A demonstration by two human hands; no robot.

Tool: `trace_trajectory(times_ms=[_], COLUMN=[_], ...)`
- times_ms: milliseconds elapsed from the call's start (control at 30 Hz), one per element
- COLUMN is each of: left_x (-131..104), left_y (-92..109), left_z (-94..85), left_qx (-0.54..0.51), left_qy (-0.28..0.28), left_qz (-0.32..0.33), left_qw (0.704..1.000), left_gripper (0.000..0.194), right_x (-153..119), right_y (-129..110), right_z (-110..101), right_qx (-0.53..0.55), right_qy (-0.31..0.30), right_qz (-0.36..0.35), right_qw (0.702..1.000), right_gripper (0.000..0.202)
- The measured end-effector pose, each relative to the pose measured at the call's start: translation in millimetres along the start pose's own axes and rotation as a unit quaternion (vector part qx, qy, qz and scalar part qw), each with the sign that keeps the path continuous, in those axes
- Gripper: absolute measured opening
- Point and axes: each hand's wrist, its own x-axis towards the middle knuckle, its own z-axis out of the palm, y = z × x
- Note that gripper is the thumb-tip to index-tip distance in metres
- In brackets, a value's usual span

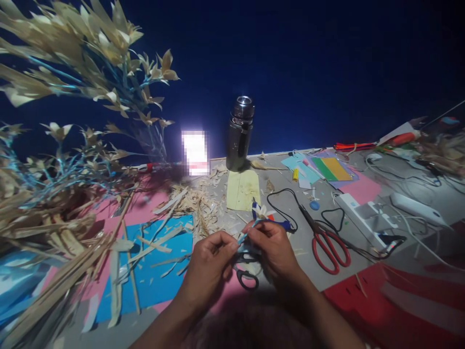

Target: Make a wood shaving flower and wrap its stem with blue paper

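Fingers pinched, my left hand (214, 254) and my right hand (274, 245) meet at the middle of the table. Between them is a thin stem wrapped in light blue (242, 237), topped by a small pale husk flower (260, 212). Both hands grip this flower's stem; part of it is hidden by the fingers. Right behind my right hand lies a blue glue gun (285, 225), partly covered. Under my hands sits a pair of small black-handled scissors (247, 279). Larger red-handled scissors (331, 249) rest to the right.
A metal flask (240, 135) stands at the back beside a bright, blurred-out patch. Blue-stemmed husk flowers (119, 63) rise at left, above husk strips on blue card (160, 271). To the right are a power strip (363, 220), cables, coloured papers (330, 169) and red sheets (363, 310).
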Motion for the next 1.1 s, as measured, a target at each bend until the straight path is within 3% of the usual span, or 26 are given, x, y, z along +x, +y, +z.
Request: trace_trajectory(times_ms=[333,533,700,900,1100], left_x=[1,3,4,-2,-2], left_y=[7,-2,-3,10,13], left_z=[0.6,4.0,2.0,-0.3,4.4], left_qx=[0.072,-0.067,-0.094,0.056,0.106], left_qy=[0.043,-0.024,0.013,0.065,0.059], left_qz=[0.046,-0.045,-0.019,0.078,0.064], left_qw=[0.995,0.996,0.995,0.993,0.991], left_gripper=[0.039,0.045,0.038,0.033,0.023], right_x=[0,-1,-1,-3,-5], right_y=[4,8,3,0,-2], right_z=[7,4,2,6,9], right_qx=[0.032,-0.066,-0.120,-0.148,-0.175], right_qy=[0.050,0.061,0.093,0.094,0.087], right_qz=[-0.048,-0.085,-0.106,-0.114,-0.123], right_qw=[0.997,0.992,0.983,0.978,0.973], right_gripper=[0.018,0.026,0.032,0.031,0.030])
